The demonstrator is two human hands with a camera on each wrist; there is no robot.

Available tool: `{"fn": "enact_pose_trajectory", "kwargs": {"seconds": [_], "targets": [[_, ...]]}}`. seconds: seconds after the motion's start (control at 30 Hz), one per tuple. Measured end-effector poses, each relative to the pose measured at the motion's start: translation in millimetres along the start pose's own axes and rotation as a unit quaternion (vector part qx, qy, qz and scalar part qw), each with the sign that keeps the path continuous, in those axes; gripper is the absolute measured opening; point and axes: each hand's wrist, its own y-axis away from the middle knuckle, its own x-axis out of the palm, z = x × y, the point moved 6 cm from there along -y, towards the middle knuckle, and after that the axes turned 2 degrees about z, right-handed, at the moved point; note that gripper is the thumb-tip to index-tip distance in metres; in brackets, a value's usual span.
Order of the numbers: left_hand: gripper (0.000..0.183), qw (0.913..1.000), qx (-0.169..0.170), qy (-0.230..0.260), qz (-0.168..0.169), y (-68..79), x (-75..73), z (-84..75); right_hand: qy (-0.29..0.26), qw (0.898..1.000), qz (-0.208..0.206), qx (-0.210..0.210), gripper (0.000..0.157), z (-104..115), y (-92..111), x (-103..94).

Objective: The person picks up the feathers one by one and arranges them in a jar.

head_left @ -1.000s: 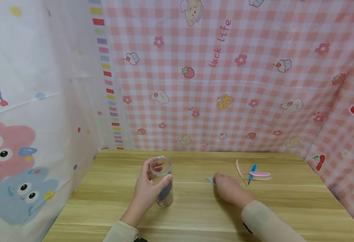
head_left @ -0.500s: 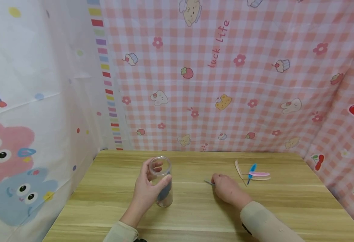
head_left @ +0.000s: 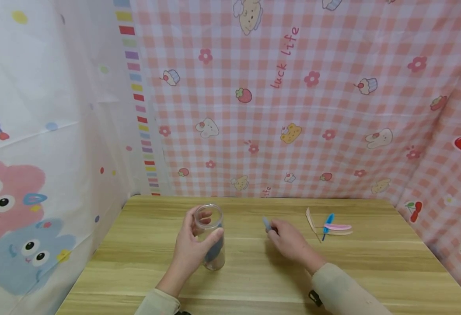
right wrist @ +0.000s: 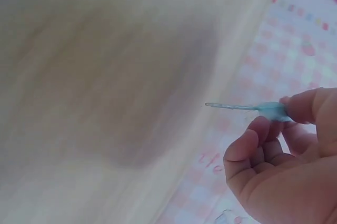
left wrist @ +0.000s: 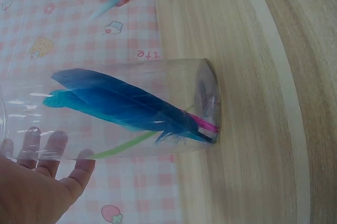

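A clear cylindrical jar [head_left: 216, 263] stands upright on the table, its mouth uncovered. My left hand [head_left: 190, 249] holds it around the upper side, thumb in front and fingers behind. In the left wrist view, dark blue feathers [left wrist: 126, 103] lean inside the jar, with a green stem [left wrist: 129, 144] and a pink stem [left wrist: 202, 122] near its base. To the jar's right, my right hand [head_left: 292, 243] pinches a light blue feather [head_left: 267, 224] between thumb and fingertips, above the tabletop. The right wrist view shows the bare quill [right wrist: 231, 107] sticking out from the pinch.
On the table [head_left: 372, 271] beyond the right hand lie more feathers: a cream one [head_left: 310, 218], a bright blue one [head_left: 328, 222] and a pink one [head_left: 338, 227] crossing it. A pink checked cloth [head_left: 230, 153] hangs behind the table's back edge.
My right hand has moved slightly left and up, and the light blue feather has turned from lying sideways to tipping upward. The left hand and jar have stayed in place.
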Motion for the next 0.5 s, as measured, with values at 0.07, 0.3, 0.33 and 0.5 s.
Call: {"fn": "enact_pose_trajectory", "kwargs": {"seconds": [0.07, 0.3, 0.33, 0.5], "targets": [[0.073, 1.0000, 0.001, 0.000, 0.001, 0.2, -0.1, -0.5, -0.020, 1.000, -0.009, -0.005, 0.014, 8, 0, -2.3], [0.073, 1.0000, 0.004, 0.001, 0.003, 0.4, -0.4, 0.2, -0.086, 0.996, -0.019, -0.023, 0.030, 37, 6, -3.7], [0.073, 1.0000, 0.004, 0.001, 0.003, 0.5, -0.4, 0.6, -0.093, 0.995, -0.020, -0.031, 0.037, 42, 8, -4.0], [0.073, 1.0000, 0.002, 0.003, 0.001, 0.9, -0.9, 1.5, -0.096, 0.990, -0.034, -0.100, 0.055, 69, 16, -7.2]]}}
